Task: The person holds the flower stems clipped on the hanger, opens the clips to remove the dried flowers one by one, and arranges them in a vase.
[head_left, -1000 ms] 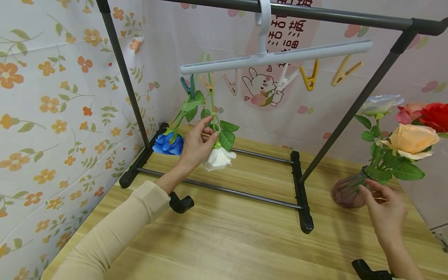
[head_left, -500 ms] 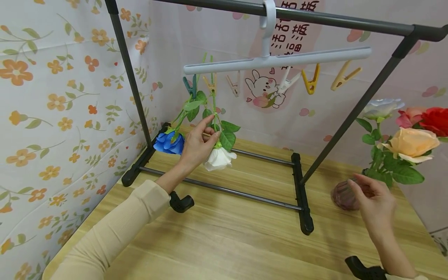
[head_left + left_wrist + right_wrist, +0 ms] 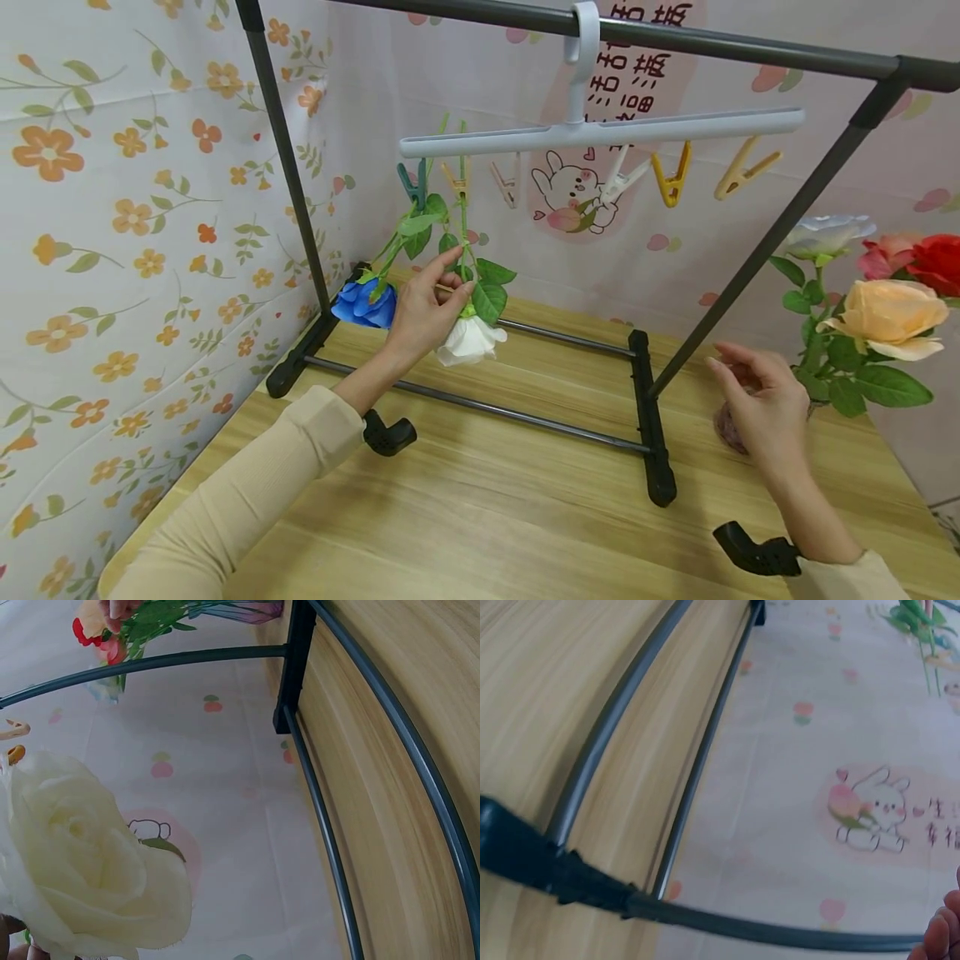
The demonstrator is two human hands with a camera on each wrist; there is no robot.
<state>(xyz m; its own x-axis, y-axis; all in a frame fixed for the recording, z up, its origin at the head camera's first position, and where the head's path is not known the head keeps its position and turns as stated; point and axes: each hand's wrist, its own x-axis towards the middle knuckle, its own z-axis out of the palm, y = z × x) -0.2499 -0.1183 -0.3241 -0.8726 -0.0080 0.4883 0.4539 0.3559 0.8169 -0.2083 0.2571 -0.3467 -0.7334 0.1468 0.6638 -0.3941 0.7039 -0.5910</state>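
Note:
My left hand [image 3: 427,312] pinches the stem of a white rose [image 3: 471,340] just above its downward-facing bloom. The stem runs up to a light orange clothespin [image 3: 457,180] under the white hanger [image 3: 600,133]. Beside it a blue rose [image 3: 364,304] hangs upside down from a teal clothespin [image 3: 413,185]. In the left wrist view the white rose [image 3: 90,862] fills the lower left, with fingertips at its edge. My right hand [image 3: 768,408] is in the air holding nothing, fingers loosely bent. It partly covers a pinkish glass vase [image 3: 727,431].
The hanger hooks over a dark metal rack's top bar [image 3: 712,42]. More clothespins hang from it, including a white one [image 3: 621,177] and a yellow one [image 3: 672,175]. Peach [image 3: 888,318], red [image 3: 937,263] and pale roses stand in the vase, right of the rack's slanted post [image 3: 772,237].
My right hand has moved left from beside the vase to in front of it, near the rack's post. My left hand stays at the white rose. The head view has shifted slightly.

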